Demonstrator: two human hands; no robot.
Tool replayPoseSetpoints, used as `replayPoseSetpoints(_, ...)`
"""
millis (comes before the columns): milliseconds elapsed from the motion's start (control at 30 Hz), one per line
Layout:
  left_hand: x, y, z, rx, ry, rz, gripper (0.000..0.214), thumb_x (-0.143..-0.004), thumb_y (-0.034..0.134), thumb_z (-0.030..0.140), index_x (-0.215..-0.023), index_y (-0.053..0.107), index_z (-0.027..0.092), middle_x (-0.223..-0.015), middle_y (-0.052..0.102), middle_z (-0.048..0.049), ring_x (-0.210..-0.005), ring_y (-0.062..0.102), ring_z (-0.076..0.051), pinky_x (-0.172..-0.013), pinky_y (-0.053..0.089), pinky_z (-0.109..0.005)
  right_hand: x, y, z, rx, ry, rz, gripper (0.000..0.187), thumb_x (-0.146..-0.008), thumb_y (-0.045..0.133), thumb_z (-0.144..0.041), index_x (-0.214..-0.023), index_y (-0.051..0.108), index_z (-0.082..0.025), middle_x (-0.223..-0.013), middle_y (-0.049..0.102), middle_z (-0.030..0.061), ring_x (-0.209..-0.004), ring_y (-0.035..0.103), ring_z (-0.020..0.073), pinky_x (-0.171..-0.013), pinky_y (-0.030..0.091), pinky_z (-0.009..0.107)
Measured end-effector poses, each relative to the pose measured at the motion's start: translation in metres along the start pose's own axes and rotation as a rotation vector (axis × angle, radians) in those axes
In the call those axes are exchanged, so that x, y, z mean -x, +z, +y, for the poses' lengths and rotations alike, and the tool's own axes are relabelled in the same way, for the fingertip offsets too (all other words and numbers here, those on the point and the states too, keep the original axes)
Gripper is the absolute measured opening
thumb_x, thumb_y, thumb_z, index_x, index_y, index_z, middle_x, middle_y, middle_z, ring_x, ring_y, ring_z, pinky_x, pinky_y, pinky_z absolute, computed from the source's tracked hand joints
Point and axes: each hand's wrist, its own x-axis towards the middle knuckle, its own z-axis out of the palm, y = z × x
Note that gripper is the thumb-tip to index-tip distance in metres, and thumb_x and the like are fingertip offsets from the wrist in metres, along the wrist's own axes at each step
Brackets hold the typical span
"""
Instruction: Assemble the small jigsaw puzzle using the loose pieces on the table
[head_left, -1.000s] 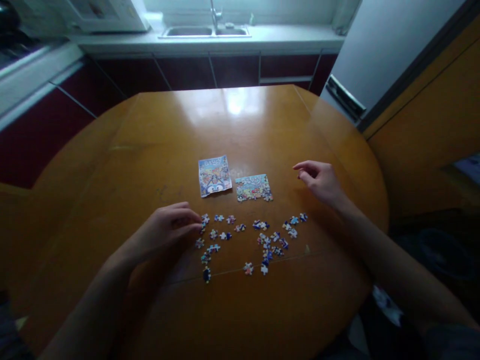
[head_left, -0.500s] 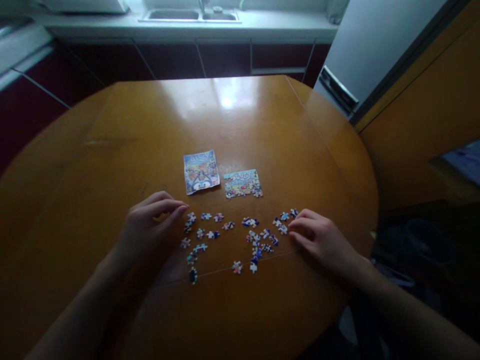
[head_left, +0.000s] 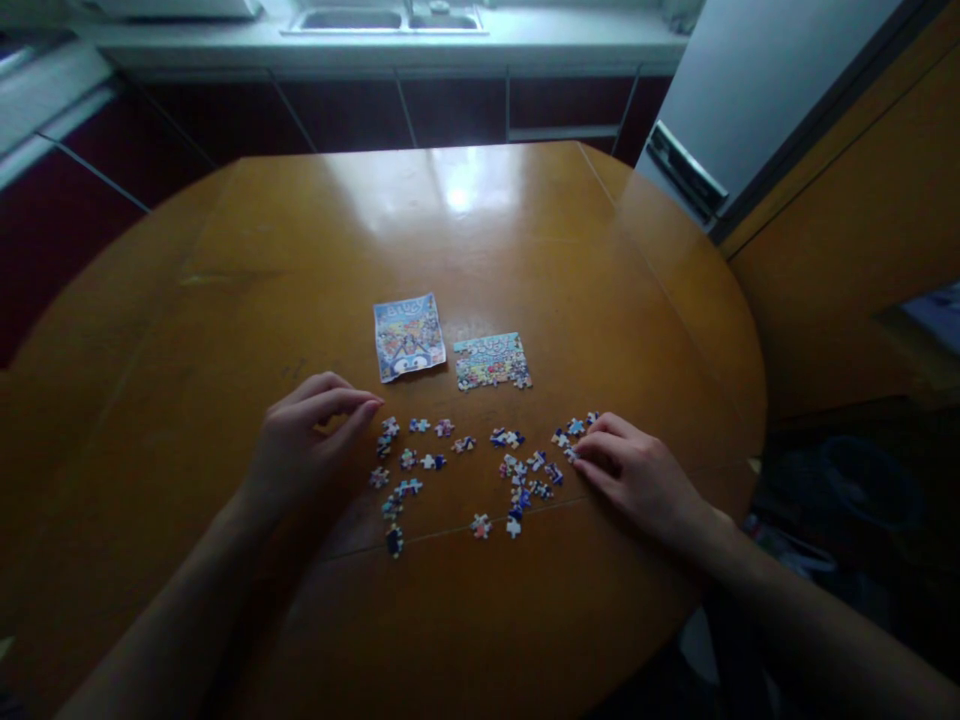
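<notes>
Loose jigsaw puzzle pieces [head_left: 517,497] lie scattered on the wooden table [head_left: 465,620], some overlapping in small heaps. My left hand [head_left: 311,430] hovers left of them, thumb and forefinger pinched together; anything between those tips is too small to make out. On the other side, my right hand [head_left: 637,475] has its fingertips closed on a puzzle piece [head_left: 571,454] at the edge of the right-hand cluster. Beyond the pieces lies a partly joined puzzle [head_left: 492,361] with a ragged lower edge. Left of that rests a creased picture sheet [head_left: 409,337] with a blue cartoon figure.
Past the table's far edge runs a counter [head_left: 525,28] with a double sink [head_left: 352,20]. A pale fridge [head_left: 757,90] stands at the back right, beside a wooden panel [head_left: 847,210]. Below the table's right side is a dim bluish basket [head_left: 862,485].
My right fingertips have moved slightly left onto a puzzle piece. My left hand keeps its pinch. The whole view has shifted a little.
</notes>
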Motion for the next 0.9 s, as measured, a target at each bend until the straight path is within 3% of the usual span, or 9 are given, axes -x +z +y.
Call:
replayPoseSetpoints(333,-0.001,0.002,-0.002,0.022,0.039,0.018,0.014,-0.089,0.065,0.029,-0.084,0.07,0.017,-0.081,0.06,-0.0008,-0.07,0.053,-0.012,-0.059,0.039,-0.025,0.01,0.002,-0.011,-0.03,-0.042,0.035,0.01,-0.093,0.057,-0.019,-0.092,0.066,-0.022,-0.096,0.063,0.0052,-0.082,0.06,0.0177,-0.074,0.051,0.033)
replayPoseSetpoints(633,0.0,0.004,0.001,0.016,0.016,0.011,0.018,-0.089,0.063,0.034,-0.083,0.071,0.019,-0.079,0.062,-0.0006,-0.07,0.055,-0.013,-0.06,0.041,-0.024,0.025,0.03,-0.029,-0.062,-0.134,0.006,0.015,-0.093,0.056,-0.019,-0.095,0.069,-0.024,-0.094,0.063,0.0052,-0.08,0.06,0.0171,-0.07,0.052,0.031)
replayPoseSetpoints(900,0.001,0.004,0.004,0.035,0.072,0.019,0.015,-0.09,0.064,0.031,-0.084,0.071,0.019,-0.079,0.061,-0.001,-0.069,0.054,-0.012,-0.059,0.041,-0.024,0.009,0.029,-0.038,0.015,-0.1,0.011,0.014,-0.092,0.056,-0.018,-0.096,0.069,-0.022,-0.095,0.063,0.0062,-0.081,0.06,0.018,-0.073,0.053,0.033)
